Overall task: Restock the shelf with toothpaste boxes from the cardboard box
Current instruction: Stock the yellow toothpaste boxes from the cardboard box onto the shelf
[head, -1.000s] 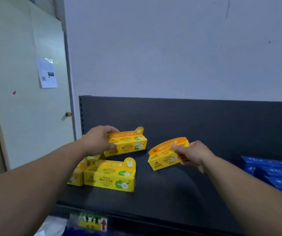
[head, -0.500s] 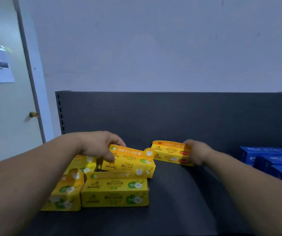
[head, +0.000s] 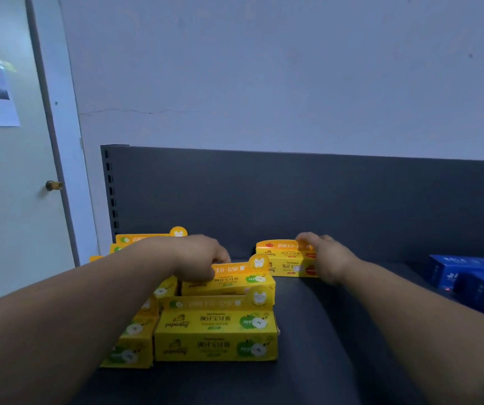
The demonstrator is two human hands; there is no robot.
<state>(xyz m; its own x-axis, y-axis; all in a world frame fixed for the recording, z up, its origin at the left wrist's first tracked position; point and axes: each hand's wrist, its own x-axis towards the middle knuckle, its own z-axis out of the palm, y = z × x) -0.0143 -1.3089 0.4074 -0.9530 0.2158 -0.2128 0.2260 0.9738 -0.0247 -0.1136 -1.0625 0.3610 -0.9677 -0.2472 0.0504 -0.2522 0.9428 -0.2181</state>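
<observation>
Left hand (head: 198, 258): green-apple toothpaste box (head: 235, 283) is gripped from above | right hand (head: 328, 260): red-fruit toothpaste box (head: 286, 260) is held by its right end

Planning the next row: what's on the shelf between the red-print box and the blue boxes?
Head view: only bare shelf between the red-print box and blue boxes; the right hand and forearm cross over it.

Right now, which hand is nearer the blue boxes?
Right. The right hand grips a red-marked yellow box, left of the blue boxes; the left hand grips a green-marked box farther left.
</observation>
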